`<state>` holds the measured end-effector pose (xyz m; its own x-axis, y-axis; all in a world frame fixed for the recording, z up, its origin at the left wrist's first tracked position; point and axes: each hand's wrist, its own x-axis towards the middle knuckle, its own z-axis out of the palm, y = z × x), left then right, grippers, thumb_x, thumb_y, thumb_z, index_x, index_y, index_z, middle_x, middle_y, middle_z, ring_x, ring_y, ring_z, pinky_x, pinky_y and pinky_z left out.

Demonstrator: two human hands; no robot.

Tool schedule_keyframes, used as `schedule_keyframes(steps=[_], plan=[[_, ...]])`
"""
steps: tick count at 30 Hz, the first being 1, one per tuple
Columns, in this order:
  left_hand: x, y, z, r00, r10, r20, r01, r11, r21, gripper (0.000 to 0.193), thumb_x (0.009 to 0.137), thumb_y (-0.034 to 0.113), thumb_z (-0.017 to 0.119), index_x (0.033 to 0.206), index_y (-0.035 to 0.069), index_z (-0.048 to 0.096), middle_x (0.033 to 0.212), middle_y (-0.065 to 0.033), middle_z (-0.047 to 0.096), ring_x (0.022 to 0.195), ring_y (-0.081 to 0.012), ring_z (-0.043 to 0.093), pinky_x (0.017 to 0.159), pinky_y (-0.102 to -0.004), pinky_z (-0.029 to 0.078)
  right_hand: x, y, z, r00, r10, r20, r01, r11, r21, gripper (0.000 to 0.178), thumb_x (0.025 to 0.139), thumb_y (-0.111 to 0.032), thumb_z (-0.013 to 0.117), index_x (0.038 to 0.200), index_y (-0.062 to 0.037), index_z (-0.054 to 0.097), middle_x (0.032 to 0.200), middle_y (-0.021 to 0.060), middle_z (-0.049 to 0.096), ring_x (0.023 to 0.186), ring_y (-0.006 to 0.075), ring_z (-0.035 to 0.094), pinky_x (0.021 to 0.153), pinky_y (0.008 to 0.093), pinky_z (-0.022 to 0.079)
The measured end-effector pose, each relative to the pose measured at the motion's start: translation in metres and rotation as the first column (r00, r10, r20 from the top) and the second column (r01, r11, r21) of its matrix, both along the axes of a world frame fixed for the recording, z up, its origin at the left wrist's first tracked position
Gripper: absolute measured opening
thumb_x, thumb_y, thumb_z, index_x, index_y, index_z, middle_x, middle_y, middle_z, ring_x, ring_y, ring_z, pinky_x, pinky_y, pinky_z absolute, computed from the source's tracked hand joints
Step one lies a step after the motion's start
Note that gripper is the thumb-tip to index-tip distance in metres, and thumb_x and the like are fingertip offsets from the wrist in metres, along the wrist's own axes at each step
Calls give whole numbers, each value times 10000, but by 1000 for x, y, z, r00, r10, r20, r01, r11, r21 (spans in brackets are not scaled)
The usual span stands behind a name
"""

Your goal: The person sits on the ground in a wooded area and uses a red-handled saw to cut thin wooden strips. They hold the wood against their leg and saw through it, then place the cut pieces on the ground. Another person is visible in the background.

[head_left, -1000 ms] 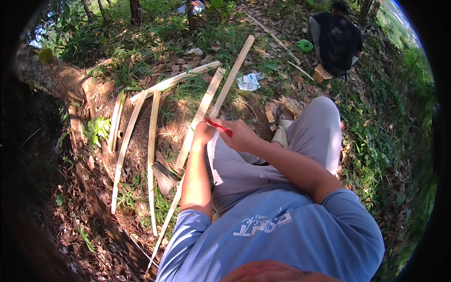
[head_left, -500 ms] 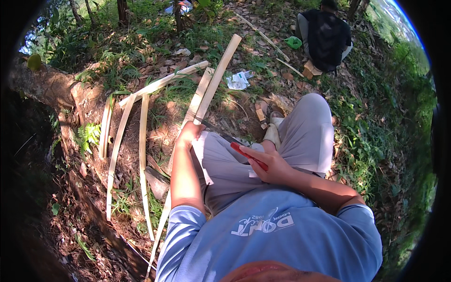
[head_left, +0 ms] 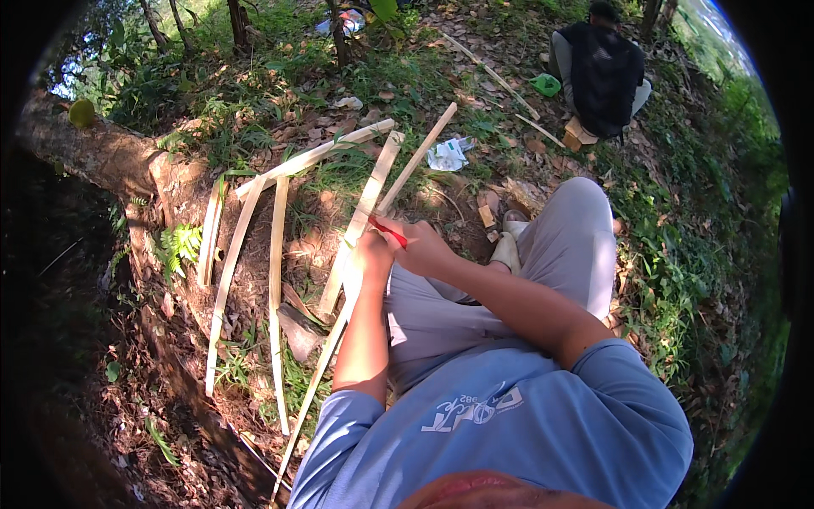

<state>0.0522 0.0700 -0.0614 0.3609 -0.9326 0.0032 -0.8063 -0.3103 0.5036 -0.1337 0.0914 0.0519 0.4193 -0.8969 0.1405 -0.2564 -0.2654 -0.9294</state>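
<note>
My left hand (head_left: 370, 254) is closed around a long pale wooden strip (head_left: 421, 155), which looks like split bamboo. The strip slants away beyond my hands, and a pale length runs back past my left forearm. Close against the left hand, my right hand (head_left: 426, 248) grips a knife by its red handle (head_left: 391, 231); its blade cannot be made out now. Just left of the hands, a wider pale strip (head_left: 365, 204) lies slanted, almost side by side with the held one.
More pale strips (head_left: 277, 280) lie left on the leafy slope by a thick tree trunk (head_left: 102, 153). White plastic packaging (head_left: 449, 154) lies ahead. Farther right, a person in dark clothes (head_left: 604, 81) crouches beside a green bag (head_left: 544, 85) and wood blocks (head_left: 579, 133).
My right hand has brought the red-handled knife left and forward, from above my lap to beside my left hand. The held strip has been drawn back toward me.
</note>
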Motion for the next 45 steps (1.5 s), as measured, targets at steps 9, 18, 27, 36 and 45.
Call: schedule_keyframes(steps=[9, 18, 27, 36, 45], plan=[[45, -11, -15, 977, -80, -198, 101, 990, 95, 355, 880, 277, 721, 994, -52, 791, 1005, -335, 744, 1048, -469, 740, 926, -513, 590, -62, 34, -12, 998, -40, 52, 42, 998, -38, 424, 1072, -158, 623, 1488, -84, 650, 758, 155, 708, 563, 216, 588, 572, 362, 475], [28, -12, -1, 994, -28, -101, 47, 982, 185, 490, 899, 417, 715, 1061, -41, 787, 1036, -309, 759, 1048, -469, 737, 937, -518, 577, -200, 10, 98, 948, -316, -33, 317, 948, 27, 374, 1089, -181, 635, 1433, -48, 700, 922, 77, 753, 772, 79, 607, 710, 271, 498], [-5, 9, 39, 922, -89, -376, 50, 992, -112, 453, 958, 382, 823, 1183, 18, 674, 983, -123, 732, 905, -255, 701, 850, -385, 551, -242, -214, -39, 859, -502, -96, 500, 865, -45, 327, 1043, -257, 680, 1229, -3, 769, 924, 156, 791, 806, 231, 718, 776, 369, 545], [-72, -59, 100, 934, -304, -188, 201, 882, -426, 509, 979, 235, 782, 1391, 4, 591, 1325, -156, 594, 1090, -280, 630, 970, -423, 521, -208, -219, -68, 827, -411, -383, 440, 898, -13, 307, 970, -265, 680, 1115, -21, 795, 931, 256, 766, 910, 422, 755, 833, 462, 570], [-163, -199, -65, 864, -438, 248, 420, 899, 123, 400, 908, 249, 774, 1261, 87, 676, 1241, -131, 653, 1126, -307, 681, 922, -446, 588, -212, -225, -71, 836, -438, -329, 459, 888, -18, 343, 967, -297, 711, 1078, 15, 804, 953, 259, 772, 932, 440, 753, 856, 460, 586]])
